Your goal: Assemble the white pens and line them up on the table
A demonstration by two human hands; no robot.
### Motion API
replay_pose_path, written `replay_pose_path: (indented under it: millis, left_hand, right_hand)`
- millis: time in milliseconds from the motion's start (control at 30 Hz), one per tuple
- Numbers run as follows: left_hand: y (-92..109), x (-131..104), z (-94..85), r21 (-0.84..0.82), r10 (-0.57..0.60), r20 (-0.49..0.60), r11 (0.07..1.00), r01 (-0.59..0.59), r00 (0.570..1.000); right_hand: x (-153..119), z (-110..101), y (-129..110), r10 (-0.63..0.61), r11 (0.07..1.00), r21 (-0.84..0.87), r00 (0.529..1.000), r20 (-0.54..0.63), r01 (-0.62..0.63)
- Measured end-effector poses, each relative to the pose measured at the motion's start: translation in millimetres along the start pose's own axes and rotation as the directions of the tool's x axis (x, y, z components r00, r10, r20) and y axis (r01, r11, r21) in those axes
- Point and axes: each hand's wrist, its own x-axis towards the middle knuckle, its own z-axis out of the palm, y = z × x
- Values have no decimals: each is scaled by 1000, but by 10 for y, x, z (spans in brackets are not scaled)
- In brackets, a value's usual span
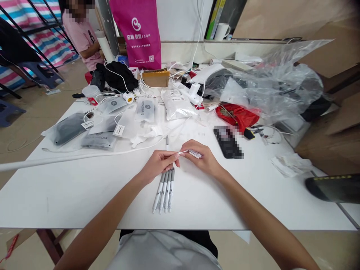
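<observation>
Several white pens with grey grips (163, 191) lie side by side on the white table, just below my hands. One more pen (167, 141) shows its grey tip beyond my fingers; the rest of it is hidden. My right hand (200, 156) is closed around a small white item (194, 153), too small to name. My left hand (161, 164) meets it from the left, thumb and forefinger pinched at the item's thin white end. Both hands hover close together over the upper ends of the pens.
Packaged grey pouches (98, 139) and a white plastic packet (177, 104) lie at the back left and centre. A black phone (228, 142) is right of my hands, near a red bag (237, 115). A white cable (84, 157) crosses the left side. A person (83, 37) sits beyond.
</observation>
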Motion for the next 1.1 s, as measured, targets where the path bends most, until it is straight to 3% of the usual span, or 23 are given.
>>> replay_pose_path:
  millis: [267,367,567,767,1100]
  left_hand:
    - [-16,9,-2,-1,44,-5,999,-44,999]
    - [-5,5,-6,-31,49,-7,998,-49,999]
    - [-14,13,1,-181,28,-78,983,-42,997]
    - [-49,37,-19,-243,50,-163,966,-90,985]
    - [-40,21,34,-168,38,-159,984,-65,987]
  right_hand:
    - [-7,-10,-19,9,1000,2,1000,8,-9]
    - [-12,41,-25,32,998,58,999,-37,-30]
    - [-20,123,2,269,917,345,951,-155,-203]
    - [23,82,52,387,821,514,904,-182,-249]
    - [8,166,-28,378,795,559,913,-152,-236]
